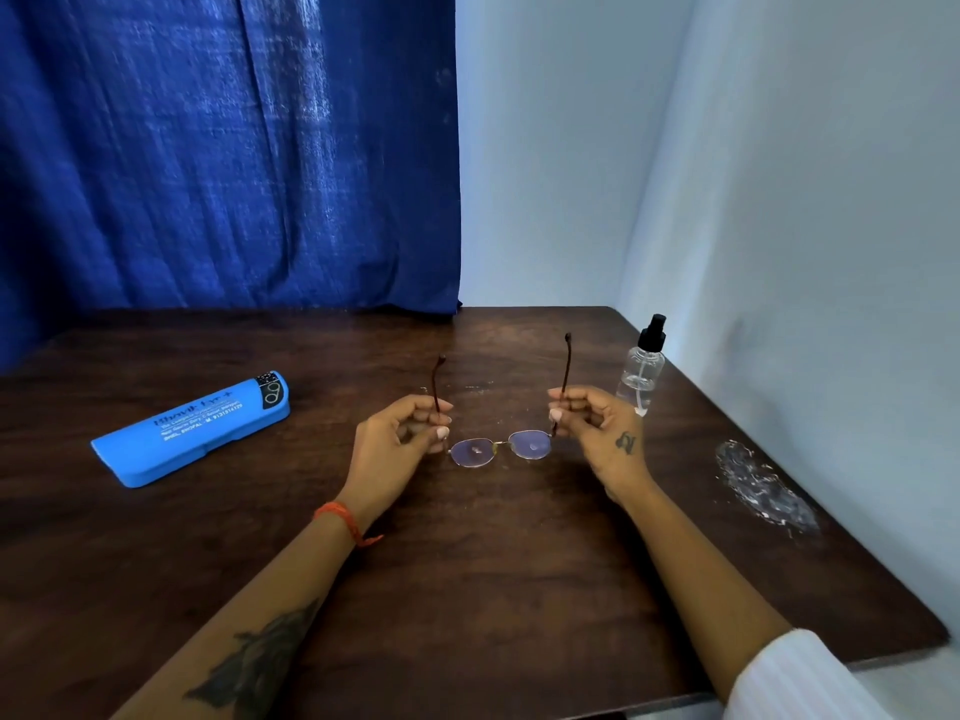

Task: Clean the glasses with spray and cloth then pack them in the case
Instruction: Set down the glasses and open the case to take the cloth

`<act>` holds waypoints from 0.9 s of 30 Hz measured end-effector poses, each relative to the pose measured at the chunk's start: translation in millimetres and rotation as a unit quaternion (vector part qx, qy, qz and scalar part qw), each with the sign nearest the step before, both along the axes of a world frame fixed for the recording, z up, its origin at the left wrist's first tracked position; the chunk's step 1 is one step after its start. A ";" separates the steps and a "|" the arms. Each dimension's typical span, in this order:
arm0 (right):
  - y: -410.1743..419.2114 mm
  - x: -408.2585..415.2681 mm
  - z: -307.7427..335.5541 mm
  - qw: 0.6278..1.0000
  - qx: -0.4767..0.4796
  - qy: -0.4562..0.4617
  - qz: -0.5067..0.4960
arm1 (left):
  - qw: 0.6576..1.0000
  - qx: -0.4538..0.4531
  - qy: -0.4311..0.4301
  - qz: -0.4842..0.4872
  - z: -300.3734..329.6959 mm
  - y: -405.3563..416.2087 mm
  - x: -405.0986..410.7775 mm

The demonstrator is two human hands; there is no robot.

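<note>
Holding the glasses spread above the middle of the desk, the left hand pinches one temple and the right hand pinches the other. The step looks like presenting the lenses for spraying. Next, one hand must free itself for the spray bottle. Counted: one pair of glasses, one bottle, one closed blue case, one crumpled clear wrapper, possibly holding the cloth.

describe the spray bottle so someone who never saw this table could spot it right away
Start at the dark wooden table and go to its far right edge, by the pale wall. The spray bottle stands upright there, just beyond the right hand. It alone is clear with a black pump top; the case is solid blue.
</note>
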State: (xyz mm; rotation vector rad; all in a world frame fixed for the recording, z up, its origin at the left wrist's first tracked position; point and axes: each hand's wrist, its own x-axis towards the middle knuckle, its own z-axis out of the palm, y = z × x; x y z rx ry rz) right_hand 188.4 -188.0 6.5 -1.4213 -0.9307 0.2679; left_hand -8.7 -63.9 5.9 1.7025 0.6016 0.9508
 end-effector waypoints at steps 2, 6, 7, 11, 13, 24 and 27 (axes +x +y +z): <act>-0.3 0.0 -1.8 1.000 -0.005 0.001 -0.003 | 1.000 -0.005 0.001 -0.001 -1.0 -0.8 -0.3; 0.7 0.2 -5.1 1.000 -0.027 0.007 -0.012 | 1.000 -0.002 0.008 0.001 -1.9 -0.2 -0.9; 1.0 0.2 -5.8 0.999 -0.037 0.007 -0.014 | 1.000 -0.002 0.012 0.002 -2.0 -0.2 -0.9; -1.7 -1.7 -6.8 0.997 -0.068 -0.013 -0.030 | 1.000 0.008 0.026 0.007 -0.6 -3.6 -3.1; -7.2 -4.8 -4.0 0.994 -0.084 -0.030 -0.068 | 0.999 0.020 0.035 0.017 1.1 -5.7 -8.5; -33.2 -112.2 8.7 0.977 -0.039 -0.207 -0.038 | 0.950 0.273 0.115 0.098 4.8 9.3 -90.6; -1.4 -141.3 20.6 0.966 -0.046 -0.249 0.055 | 0.907 0.360 0.131 0.172 7.0 32.3 -124.9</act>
